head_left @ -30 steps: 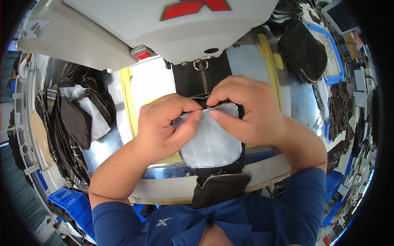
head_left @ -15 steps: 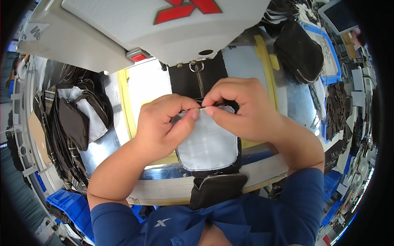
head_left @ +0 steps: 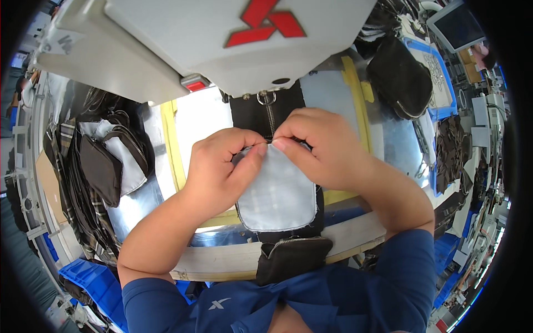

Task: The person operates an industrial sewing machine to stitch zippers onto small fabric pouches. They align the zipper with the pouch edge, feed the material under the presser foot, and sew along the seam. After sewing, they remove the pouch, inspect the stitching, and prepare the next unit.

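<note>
My left hand (head_left: 222, 169) and my right hand (head_left: 322, 150) meet at the top edge of a pale, round-cornered fabric piece (head_left: 276, 202), fingertips pinching it, thumbs almost touching. Beneath it lies a long black fabric piece (head_left: 247, 115) with a silver zipper and D-ring, running under the machine head. At the near table edge a dark zippered pouch (head_left: 294, 258) rests at the lower end of this strip.
A grey machine head (head_left: 200, 33) overhangs the worktop. Dark bags and fabric (head_left: 100, 172) are piled left; a black pouch (head_left: 400, 77), a blue-rimmed tray (head_left: 441, 83) and dark pieces (head_left: 448, 155) lie right. A blue bin (head_left: 89, 283) sits lower left, a monitor (head_left: 455, 25) upper right.
Both hands stay pinched on the pale fabric; my right hand has shifted slightly left and the pinched fingertips have moved a little upward, drawing closer together.
</note>
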The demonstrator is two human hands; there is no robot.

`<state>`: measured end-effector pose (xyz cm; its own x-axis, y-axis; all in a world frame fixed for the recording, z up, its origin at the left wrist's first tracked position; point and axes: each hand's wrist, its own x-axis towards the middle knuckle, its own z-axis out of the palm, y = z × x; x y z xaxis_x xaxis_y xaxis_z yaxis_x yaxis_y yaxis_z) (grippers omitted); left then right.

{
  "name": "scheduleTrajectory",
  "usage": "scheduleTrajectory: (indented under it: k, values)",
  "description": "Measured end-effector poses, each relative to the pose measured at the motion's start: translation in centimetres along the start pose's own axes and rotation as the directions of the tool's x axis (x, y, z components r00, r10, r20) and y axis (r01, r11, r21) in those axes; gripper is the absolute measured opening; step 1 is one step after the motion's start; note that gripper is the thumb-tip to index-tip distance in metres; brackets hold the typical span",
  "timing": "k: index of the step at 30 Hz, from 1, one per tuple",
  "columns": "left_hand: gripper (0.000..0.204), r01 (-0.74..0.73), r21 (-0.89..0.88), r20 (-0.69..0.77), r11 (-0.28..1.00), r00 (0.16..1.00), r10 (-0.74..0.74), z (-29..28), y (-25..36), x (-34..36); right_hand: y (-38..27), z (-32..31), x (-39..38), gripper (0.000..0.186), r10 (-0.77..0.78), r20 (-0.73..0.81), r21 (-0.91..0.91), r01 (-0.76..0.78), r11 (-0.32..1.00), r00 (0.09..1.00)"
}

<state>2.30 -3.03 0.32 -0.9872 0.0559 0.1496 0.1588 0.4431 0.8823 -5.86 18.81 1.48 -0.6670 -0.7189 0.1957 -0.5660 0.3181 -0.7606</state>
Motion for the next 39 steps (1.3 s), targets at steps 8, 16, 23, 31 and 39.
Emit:
scheduleTrajectory:
  k: [8, 16, 23, 31, 39]
  values:
    - [0.024, 0.127, 0.112, -0.092, 0.986, 0.989, -0.117, -0.9, -1.5, 2.5, 1.7, 0.4, 2.1, 0.012, -0.074, -0.047, -0.23, 0.062, 0.971, 0.996]
    - [0.033, 0.469, 0.388, -0.081, 0.793, 0.875, -0.477, -1.8, -2.3, 6.8, 5.3, -1.4, 5.9, 0.025, -0.015, -0.008, -0.329, 0.012, 0.944, 1.0]
    - [0.033, 0.128, 0.507, 0.042, 0.852, 0.984, -0.173, -2.7, -5.1, 6.6, 3.0, -2.5, 6.3, 0.026, 0.129, 0.106, -0.383, -0.079, 0.92, 0.986]
    - [0.033, -0.089, 0.446, 0.023, 0.89, 0.996, 0.088, -2.8, -7.2, 6.9, 6.9, -0.9, 6.8, 0.027, -0.004, 0.029, -0.359, 0.014, 0.933, 1.0]
    - [0.024, -0.278, 0.524, 0.074, 0.805, 0.957, 0.282, -3.7, -9.7, 8.4, 5.3, -1.6, 7.9, 0.02, 0.159, 0.111, -0.346, -0.112, 0.931, 0.981]
